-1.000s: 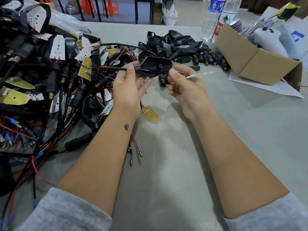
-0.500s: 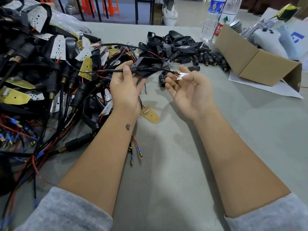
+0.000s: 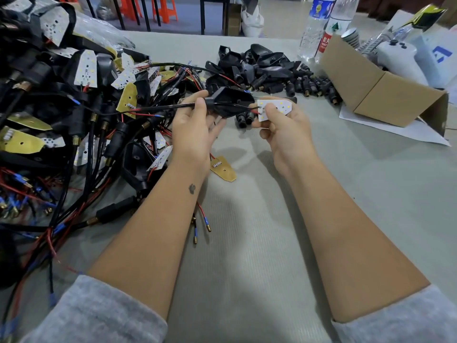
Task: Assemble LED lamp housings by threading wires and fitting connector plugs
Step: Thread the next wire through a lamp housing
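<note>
While we've got a big heap of wired-up units [image 3: 74,115] piled at our 9 to 10 o'clock, this one lamp is only about halfway there, judging by how it sits. Our left hand [image 3: 195,129] pinches the black housing [image 3: 228,101] by its neck where the black cable [image 3: 148,109] exits, held up off the grey table [image 3: 247,243] at roughly 12 o'clock, and the red and black leads already poke out of the housing's open end. Our right hand [image 3: 284,129] grips the white LED board [image 3: 274,108] just beside that opening, thumb on its face, so seating the board in the shell looks like what's left, plus any plug fitting. Counts: one housing in hand, one LED board in hand, two water bottles [image 3: 319,26] at 1 o'clock, one cardboard box [image 3: 385,95] at 2 o'clock. Empty shells [image 3: 259,65] and loose connector plugs [image 3: 309,85] at 12 to 1 o'clock are too jumbled to count, dozens we'd guess.
</note>
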The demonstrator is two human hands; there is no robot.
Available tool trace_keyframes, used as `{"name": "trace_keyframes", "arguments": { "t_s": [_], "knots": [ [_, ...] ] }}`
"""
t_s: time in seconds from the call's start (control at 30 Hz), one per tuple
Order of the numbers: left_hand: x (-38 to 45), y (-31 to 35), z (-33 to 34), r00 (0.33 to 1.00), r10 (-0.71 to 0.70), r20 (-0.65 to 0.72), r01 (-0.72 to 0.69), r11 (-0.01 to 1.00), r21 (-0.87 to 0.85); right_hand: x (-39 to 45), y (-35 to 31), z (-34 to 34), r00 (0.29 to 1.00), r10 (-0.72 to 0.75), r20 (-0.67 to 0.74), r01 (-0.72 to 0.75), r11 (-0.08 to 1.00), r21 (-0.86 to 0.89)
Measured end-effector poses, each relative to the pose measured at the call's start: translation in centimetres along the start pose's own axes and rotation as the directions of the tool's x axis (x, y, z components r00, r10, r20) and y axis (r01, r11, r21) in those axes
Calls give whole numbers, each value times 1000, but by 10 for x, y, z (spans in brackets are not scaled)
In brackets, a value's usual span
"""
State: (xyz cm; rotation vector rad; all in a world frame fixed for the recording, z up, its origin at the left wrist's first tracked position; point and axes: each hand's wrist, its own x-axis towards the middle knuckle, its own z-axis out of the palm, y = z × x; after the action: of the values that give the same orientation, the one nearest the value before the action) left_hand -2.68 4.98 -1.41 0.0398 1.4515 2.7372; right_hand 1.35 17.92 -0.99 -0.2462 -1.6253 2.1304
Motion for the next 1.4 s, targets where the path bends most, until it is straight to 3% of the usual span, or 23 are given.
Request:
{"name": "trace_keyframes", "arguments": {
  "t_s": [0.2,0.47,0.87,1.17,1.4],
  "knots": [
    [-4,-3,4,993,-57,104,52,998,47,-5,-3,4,998,30,48,-31,999,23],
    [-6,0,1,995,-19,93,13,998,64,-8,0,5,998,-55,-5,51,958,-281],
    [-9,0,3,993,-56,107,39,988,152,-3,2,3,990,-124,-71,88,922,-377],
    [-12,1,3,986,-42,163,-4,963,269,-5,3,4,977,-213,7,195,877,-439],
    [-12,0,2,985,-13,173,-42,950,311,-8,7,9,943,-331,-6,262,756,-600]
  ]
}}
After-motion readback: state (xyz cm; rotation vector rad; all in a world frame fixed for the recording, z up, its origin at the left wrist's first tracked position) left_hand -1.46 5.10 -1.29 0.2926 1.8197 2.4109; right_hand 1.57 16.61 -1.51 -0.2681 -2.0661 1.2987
